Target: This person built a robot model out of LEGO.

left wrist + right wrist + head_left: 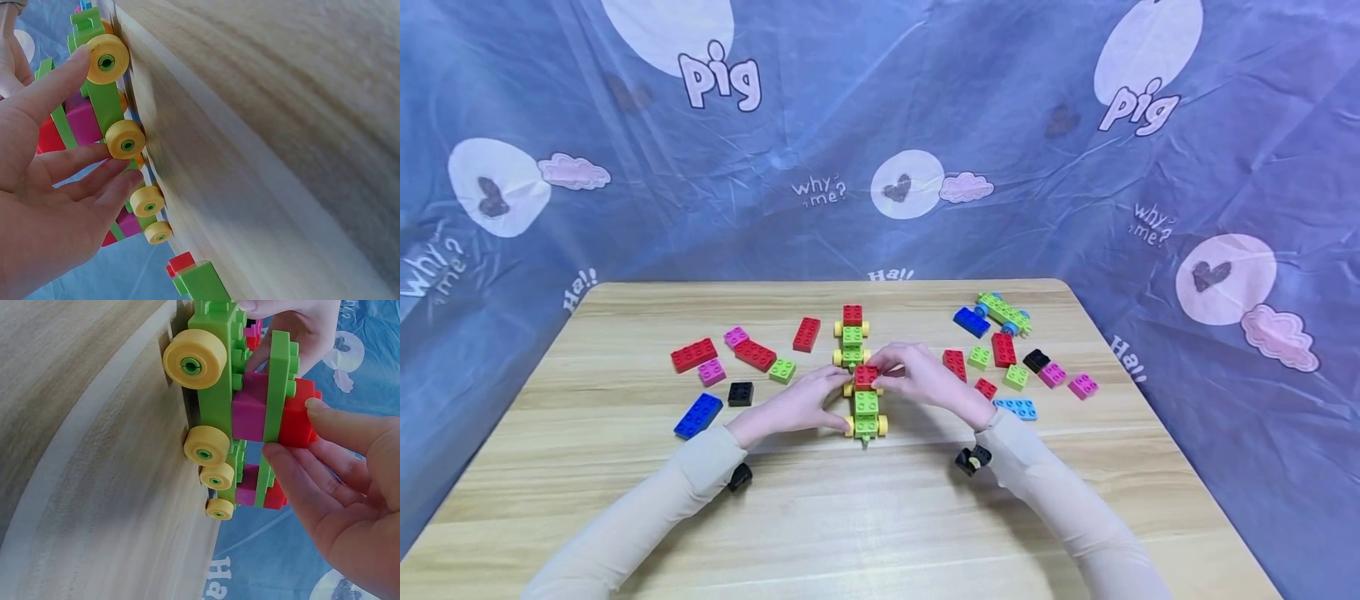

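Two toy brick cars stand in line at the table's middle. The nearer car has a green wheeled base (867,426) with yellow wheels, a magenta brick (250,407) on it, a green plate (277,384) above that and a red brick (866,377) on top. My right hand (921,375) pinches this red brick between thumb and fingers. My left hand (797,404) holds the base from the left, thumb at the front wheel (107,59), fingers around the rear wheel (125,139). Beyond stands the farther car (852,336), similarly built.
Loose bricks lie on the left, among them a blue brick (698,415), a black brick (741,393) and a red brick (694,355). More lie on the right, with a light blue brick (1015,408) and a green wheeled base (1003,313) with blue wheels near the back edge.
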### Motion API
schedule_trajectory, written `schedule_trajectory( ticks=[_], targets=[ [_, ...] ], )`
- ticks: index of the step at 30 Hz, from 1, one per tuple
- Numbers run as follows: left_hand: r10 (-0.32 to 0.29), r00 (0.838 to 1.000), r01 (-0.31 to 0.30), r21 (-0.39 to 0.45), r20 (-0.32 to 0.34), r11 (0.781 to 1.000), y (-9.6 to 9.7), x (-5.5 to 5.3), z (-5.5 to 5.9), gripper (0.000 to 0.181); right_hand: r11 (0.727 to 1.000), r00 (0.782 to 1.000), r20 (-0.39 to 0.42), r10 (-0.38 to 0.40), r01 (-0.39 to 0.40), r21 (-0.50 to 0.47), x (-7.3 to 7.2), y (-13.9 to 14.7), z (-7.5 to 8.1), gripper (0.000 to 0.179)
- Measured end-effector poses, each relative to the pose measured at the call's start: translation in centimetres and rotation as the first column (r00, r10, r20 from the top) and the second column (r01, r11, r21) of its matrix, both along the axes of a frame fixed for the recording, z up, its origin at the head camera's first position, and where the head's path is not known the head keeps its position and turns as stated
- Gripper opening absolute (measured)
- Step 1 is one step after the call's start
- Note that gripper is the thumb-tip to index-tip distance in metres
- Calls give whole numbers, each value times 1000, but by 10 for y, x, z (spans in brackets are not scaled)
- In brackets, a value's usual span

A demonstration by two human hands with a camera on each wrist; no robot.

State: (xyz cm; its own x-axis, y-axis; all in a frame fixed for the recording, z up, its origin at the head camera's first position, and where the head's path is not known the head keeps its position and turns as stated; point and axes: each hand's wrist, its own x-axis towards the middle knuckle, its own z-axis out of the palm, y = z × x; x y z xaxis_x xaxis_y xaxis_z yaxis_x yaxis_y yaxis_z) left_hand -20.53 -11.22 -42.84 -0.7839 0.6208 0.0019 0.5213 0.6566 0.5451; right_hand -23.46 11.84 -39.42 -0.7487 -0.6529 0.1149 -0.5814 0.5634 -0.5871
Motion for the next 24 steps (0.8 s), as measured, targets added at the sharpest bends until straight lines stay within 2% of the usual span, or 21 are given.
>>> schedule_trajectory(
  ticks=[9, 16, 24],
  targets=[
    [2, 1000, -2, -9, -5, 1000, 1, -1, -1, 84, 998, 998, 58, -5, 9, -55, 0, 2, -4, 28],
    [3, 1000, -3, -11, -6, 1000, 1, -1, -1, 85, 997, 998, 60, -3, 7, -70, 0, 3, -4, 27],
    [11, 1000, -11, 4, 6, 1000, 0, 0, -1, 85, 999, 999, 50, -17, 20, -46, 1, 2, -4, 26]
  ],
)
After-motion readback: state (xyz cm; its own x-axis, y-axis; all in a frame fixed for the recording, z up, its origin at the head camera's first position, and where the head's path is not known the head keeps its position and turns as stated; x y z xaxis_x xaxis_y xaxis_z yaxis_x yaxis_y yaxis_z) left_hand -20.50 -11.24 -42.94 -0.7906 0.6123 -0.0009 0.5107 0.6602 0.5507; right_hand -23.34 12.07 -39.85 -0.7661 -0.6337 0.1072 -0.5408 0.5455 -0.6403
